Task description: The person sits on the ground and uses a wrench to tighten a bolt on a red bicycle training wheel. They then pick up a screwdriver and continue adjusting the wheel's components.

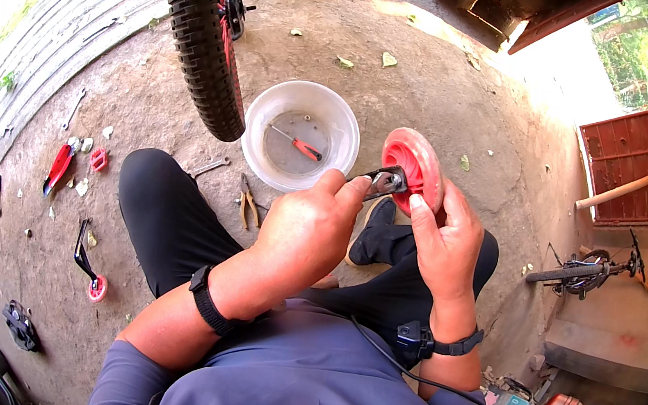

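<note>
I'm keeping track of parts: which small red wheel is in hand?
The small red wheel held by the right hand; the other small wheel lies on the ground at lower left.

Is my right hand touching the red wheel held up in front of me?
Touching. The head view shows the right hand with its thumb against the red wheel.

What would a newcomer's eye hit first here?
The red wheel in the right hand, just right of centre, with the left hand gripping a black bracket at its left side. Next, the knobby black tyre at the top, left of centre, and the translucent basin beside its lower end.
</note>
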The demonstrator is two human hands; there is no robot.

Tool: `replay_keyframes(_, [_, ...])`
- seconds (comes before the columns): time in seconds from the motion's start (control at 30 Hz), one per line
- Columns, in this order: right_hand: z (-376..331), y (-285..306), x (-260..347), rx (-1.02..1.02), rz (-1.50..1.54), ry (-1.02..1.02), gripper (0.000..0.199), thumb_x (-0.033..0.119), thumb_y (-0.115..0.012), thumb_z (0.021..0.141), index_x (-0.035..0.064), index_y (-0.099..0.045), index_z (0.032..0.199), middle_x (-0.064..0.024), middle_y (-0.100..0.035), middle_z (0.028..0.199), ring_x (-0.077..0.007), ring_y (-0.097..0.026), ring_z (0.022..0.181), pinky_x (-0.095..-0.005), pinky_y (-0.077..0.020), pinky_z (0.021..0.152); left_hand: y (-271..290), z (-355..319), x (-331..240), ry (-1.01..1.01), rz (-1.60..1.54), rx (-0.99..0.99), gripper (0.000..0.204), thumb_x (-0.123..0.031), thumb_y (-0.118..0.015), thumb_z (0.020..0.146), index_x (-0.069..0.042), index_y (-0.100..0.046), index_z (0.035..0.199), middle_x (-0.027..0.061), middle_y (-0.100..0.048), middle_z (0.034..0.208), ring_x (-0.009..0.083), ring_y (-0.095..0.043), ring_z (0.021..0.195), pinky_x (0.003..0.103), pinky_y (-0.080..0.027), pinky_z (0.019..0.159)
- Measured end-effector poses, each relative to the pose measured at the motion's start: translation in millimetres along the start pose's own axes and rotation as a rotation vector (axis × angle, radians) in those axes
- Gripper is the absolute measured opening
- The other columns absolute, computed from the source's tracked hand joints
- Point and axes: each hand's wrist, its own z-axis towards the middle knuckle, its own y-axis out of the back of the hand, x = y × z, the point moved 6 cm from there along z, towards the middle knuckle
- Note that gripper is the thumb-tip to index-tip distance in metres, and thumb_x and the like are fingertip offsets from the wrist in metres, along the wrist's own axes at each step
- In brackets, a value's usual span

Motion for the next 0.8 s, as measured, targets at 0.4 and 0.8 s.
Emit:
replay_keyframes(0.4, [1.4, -2.2, 1.0, 0.017, 0.011, 0.010, 0.035, 0.014, -0.067, 0.092, -0.0009, -0.067, 0.124, -0.0217, -0.072, 0.106, -0.0371, -0.069, 0.097, -0.0408, -0.0543, 0.084, 2.9, 0.7, 2.0, -0.013, 0.023, 0.006, 0.029, -0.011, -0.070, 0.090, -0.007, -0.067, 0.119, 0.0137, -0.063, 0.089, 0.0373, -0.067, 0.067, 0.047, -0.055, 0.057])
replay_keyframes(0.8, [4.9, -3.0, 0.9, -0.011, -0.018, 0.014, 0.027, 0.011, -0.071, 0.091, 0.0002, -0.069, 0.115, -0.0204, -0.071, 0.095, -0.0326, -0.070, 0.084, -0.0383, -0.0538, 0.076, 3.8, 2.4, 2.6, -0.046, 0.068, 0.025, 0.033, -0.006, -0.062, 0.087, -0.006, -0.064, 0.120, 0.0134, -0.062, 0.091, 0.0323, -0.069, 0.065, 0.043, -0.057, 0.055])
